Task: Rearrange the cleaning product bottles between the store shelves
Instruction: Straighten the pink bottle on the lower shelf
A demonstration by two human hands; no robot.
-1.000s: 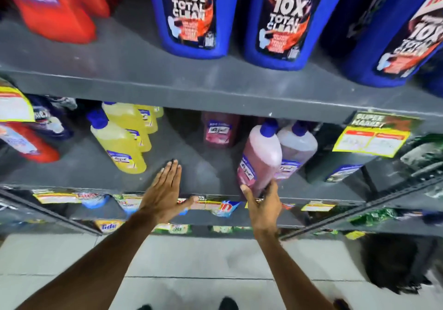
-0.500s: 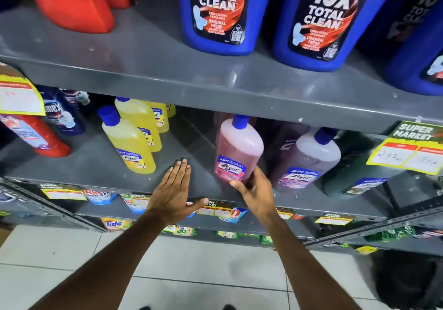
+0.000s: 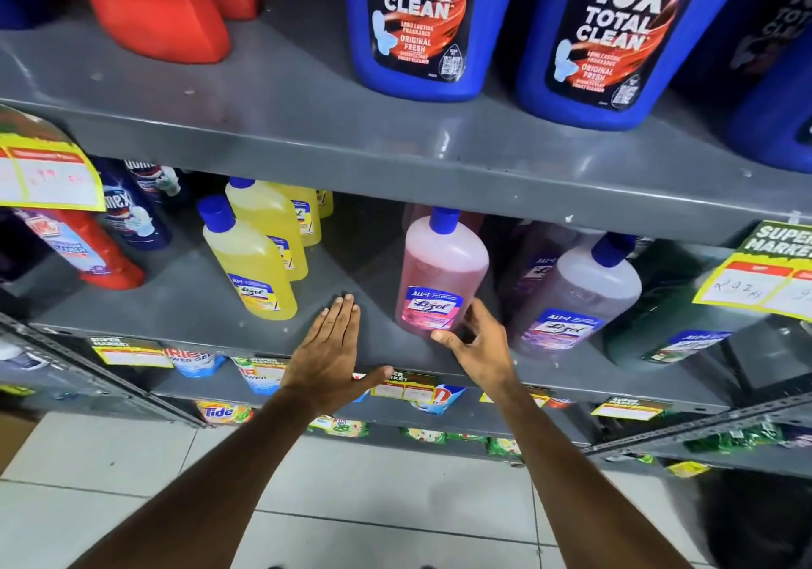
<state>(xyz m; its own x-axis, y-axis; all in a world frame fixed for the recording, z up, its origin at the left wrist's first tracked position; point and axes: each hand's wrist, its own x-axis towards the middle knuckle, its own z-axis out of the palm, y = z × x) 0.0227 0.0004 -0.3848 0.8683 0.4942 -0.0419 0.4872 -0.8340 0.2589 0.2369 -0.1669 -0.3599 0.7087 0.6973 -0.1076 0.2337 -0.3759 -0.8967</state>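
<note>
Pink bottle (image 3: 440,276) against right fingers (image 3: 476,313)

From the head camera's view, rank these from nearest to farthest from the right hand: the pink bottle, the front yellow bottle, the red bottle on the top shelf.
1. pink bottle: touching the right hand.
2. front yellow bottle: left, same shelf.
3. red bottle: upper left, top shelf.

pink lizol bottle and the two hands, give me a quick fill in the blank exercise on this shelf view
1. The right hand grips the base of the pink Lizol bottle, whose cap is ____ in colour.
2. The left hand lies flat and open on the ____, holding nothing.
3. Left of the left hand stands a row of ____ Lizol bottles.
4. The big blue jugs on the shelf above read "10X TOTAL ____".

Missing words: blue; shelf; yellow; CLEAN
</note>
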